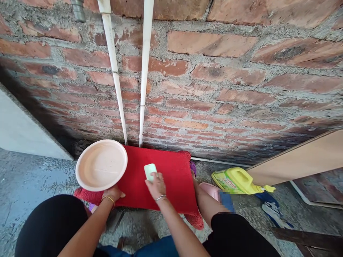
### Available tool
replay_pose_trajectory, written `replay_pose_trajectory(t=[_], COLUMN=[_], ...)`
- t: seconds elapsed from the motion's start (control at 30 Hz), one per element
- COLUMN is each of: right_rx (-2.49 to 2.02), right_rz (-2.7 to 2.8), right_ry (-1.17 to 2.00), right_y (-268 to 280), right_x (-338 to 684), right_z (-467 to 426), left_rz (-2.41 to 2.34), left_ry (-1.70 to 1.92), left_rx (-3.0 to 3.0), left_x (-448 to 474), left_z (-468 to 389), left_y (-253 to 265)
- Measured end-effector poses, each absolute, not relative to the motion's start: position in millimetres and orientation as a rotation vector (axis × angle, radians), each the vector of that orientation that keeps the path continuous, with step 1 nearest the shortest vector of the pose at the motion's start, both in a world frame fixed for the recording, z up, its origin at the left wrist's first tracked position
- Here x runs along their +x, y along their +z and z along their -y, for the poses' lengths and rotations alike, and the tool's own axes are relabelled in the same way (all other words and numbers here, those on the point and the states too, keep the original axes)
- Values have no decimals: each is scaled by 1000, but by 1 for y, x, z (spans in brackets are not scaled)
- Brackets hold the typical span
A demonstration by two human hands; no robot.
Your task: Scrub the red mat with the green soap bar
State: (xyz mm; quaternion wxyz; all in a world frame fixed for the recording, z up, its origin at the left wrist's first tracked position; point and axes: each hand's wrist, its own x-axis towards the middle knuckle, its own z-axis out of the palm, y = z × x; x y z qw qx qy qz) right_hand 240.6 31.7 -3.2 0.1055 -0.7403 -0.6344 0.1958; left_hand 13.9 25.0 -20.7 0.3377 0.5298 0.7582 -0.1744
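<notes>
A red mat or cloth [171,182] with shaggy, rolled ends lies spread between my legs. On its left part is a pale pink basin [102,164], with what looks like some water inside. My left hand [114,193] is at the mat's front edge, right below the basin's near rim. Its thumb points right over the red fabric, while the other fingers are hidden, so I cannot tell whether they grip mat or basin. Near the mat's middle, my right hand [157,185] grips the lower end of a pale green bar of soap [150,171] against the red surface.
A brick wall [209,107] with two white pipes [144,71] rises behind the mat. To the right, a yellow detergent jug [238,178] lies on its side by a leaning board [300,157]. Blue-and-white slippers [274,210] lie nearby. A pale panel [29,125] leans at left.
</notes>
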Motion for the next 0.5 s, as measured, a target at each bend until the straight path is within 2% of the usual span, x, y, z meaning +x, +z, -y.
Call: replay_pose_trajectory(t=[0.17, 0.3, 0.5], right_rx=[-2060, -2300, -2729], right_rz=[2122, 2040, 1567], right_ry=[659, 565, 439], right_y=[-15, -10, 6], right_x=[192, 258, 370], right_z=[-28, -26, -11], left_rz=[-2024, -2017, -2009], left_ry=[-439, -426, -379], left_rx=[1370, 1317, 1346], left_x=[12, 10, 8], left_z=[-24, -23, -23], left_y=[-28, -34, -42])
